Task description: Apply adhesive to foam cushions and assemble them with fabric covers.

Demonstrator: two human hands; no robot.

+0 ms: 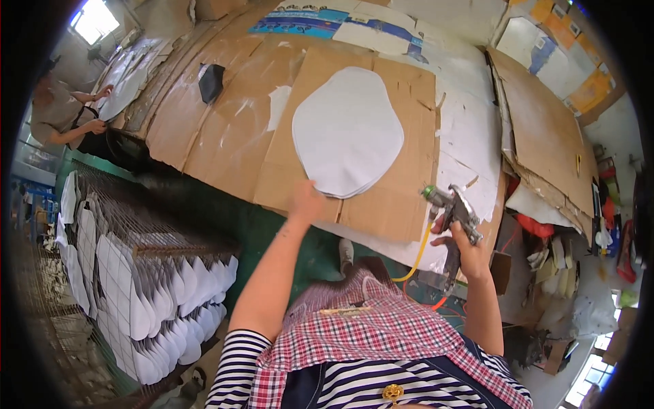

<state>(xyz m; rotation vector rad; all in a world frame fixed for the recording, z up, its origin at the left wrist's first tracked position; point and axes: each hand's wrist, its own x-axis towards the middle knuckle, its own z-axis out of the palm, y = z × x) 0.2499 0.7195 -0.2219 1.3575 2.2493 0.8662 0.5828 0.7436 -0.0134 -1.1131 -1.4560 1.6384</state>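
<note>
White sheets (347, 133) meet the left hand (308, 204), too blurred to tell its grip; the right hand (470, 253) clasps a spray gun (444, 198).

A head-worn fisheye looks down from close above the left hand (307, 203), right hand (471, 249) and worktable (228, 133).

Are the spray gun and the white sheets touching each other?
Apart: the head view shows bare cardboard between the spray gun and the white sheets.
</note>
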